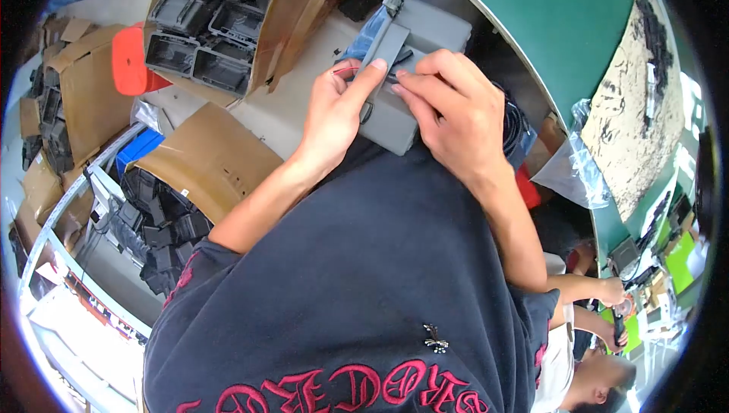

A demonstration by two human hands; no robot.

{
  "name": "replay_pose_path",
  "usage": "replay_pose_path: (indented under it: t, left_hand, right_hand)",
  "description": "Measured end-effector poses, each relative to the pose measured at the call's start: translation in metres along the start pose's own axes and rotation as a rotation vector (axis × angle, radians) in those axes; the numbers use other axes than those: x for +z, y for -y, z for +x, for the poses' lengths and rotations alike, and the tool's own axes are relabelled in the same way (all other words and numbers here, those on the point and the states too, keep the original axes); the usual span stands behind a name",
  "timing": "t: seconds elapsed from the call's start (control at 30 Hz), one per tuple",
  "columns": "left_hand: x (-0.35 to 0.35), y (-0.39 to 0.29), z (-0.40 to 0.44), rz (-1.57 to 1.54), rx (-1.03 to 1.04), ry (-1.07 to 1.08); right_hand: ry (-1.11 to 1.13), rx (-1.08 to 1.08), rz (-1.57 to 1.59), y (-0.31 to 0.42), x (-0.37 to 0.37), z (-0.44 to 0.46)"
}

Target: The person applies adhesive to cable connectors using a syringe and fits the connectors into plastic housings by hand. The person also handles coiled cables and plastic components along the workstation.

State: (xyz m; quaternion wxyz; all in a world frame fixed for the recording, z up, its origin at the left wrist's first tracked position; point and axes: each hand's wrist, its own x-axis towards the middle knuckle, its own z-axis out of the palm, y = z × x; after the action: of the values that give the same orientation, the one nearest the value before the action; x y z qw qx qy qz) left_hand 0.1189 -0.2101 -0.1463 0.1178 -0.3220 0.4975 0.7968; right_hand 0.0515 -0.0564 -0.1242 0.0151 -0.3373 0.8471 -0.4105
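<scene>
A grey plastic case (437,24) rests at my lap, tilted, with a latch-like dark fitting at its upper corner. My left hand (334,113) is closed on a flat grey panel (389,45) of this case, thumb pressed on its face. A thin red bit shows by the left fingers. From the other side my right hand (462,109) pinches a small dark piece close to the panel's edge, near the left thumb. Fingers hide most of that piece, so its kind cannot be made out.
Cardboard boxes (292,22) of black plastic cases stand to the left, beside a red stool (129,60). A green table (562,11) curves along the right, bearing a cardboard sheet (630,117) with dark small parts. A co-worker's hands (611,291) work at the lower right.
</scene>
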Motion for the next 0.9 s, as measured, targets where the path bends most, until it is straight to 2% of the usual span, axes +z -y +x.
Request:
replay_pose_path:
  t: [0.13, 0.2, 0.23, 0.3, 0.37, 0.43, 0.47, 0.5, 0.53, 0.57, 0.63, 0.67, 0.77, 0.8, 0.83, 0.87, 0.9]
  left_hand:
    - [0.002, 0.005, -0.003, -0.009, 0.015, -0.026]
    - [-0.004, 0.01, -0.005, -0.114, -0.024, -0.039]
    - [0.003, 0.007, -0.009, -0.138, 0.003, -0.142]
    - [-0.011, 0.018, -0.013, -0.072, 0.03, -0.195]
    - [-0.01, 0.011, -0.016, 0.169, 0.112, -0.201]
    - [-0.018, 0.002, -0.014, 0.42, 0.284, -0.25]
    - [-0.019, -0.026, -0.021, 0.654, 0.325, -0.228]
    - [-0.01, -0.05, -0.03, 0.831, 0.381, -0.365]
    - [-0.02, -0.061, -0.034, 0.867, 0.46, -0.383]
    - [-0.027, -0.083, -0.043, 1.029, 0.447, -0.362]
    - [-0.04, -0.117, -0.051, 1.219, 0.61, -0.299]
    - [-0.042, -0.131, -0.052, 1.255, 0.8, -0.266]
    - [-0.015, -0.18, -0.074, 1.204, 0.823, -0.255]
    - [-0.002, -0.191, -0.073, 1.185, 1.008, -0.232]
    - [-0.001, -0.206, -0.068, 1.134, 1.018, -0.162]
    - [0.003, -0.221, -0.062, 1.085, 1.019, -0.082]
    - [0.031, -0.235, -0.06, 1.065, 0.919, -0.024]
  right_hand:
    - [0.035, 0.148, 0.07, 0.003, 0.003, 0.001]
    - [0.03, 0.169, 0.105, -0.001, 0.006, -0.002]
    - [0.026, 0.171, 0.13, -0.003, 0.007, -0.001]
    - [-0.001, 0.156, 0.137, -0.003, 0.007, -0.005]
    - [0.024, 0.172, 0.21, -0.007, -0.006, -0.006]
    - [-0.244, 0.147, 0.167, -0.008, -0.02, -0.018]
    - [-0.328, 0.161, 0.089, -0.013, -0.028, -0.038]
    - [-0.304, 0.247, 0.043, -0.017, -0.035, -0.062]
    - [-0.193, 0.304, 0.026, -0.015, -0.044, -0.074]
    - [-0.023, 0.406, -0.055, -0.01, -0.05, -0.084]
    - [0.228, 0.397, -0.345, -0.006, -0.045, -0.106]
    - [0.229, 0.416, -0.37, -0.005, -0.04, -0.108]
    - [0.192, 0.348, -0.142, -0.011, -0.055, -0.105]
    - [0.172, 0.358, -0.052, -0.004, -0.073, -0.102]
    - [0.156, 0.37, 0.041, 0.007, -0.096, -0.103]
    - [0.206, 0.471, 0.136, 0.014, -0.12, -0.108]
    - [0.223, 0.546, 0.445, 0.013, -0.146, -0.12]
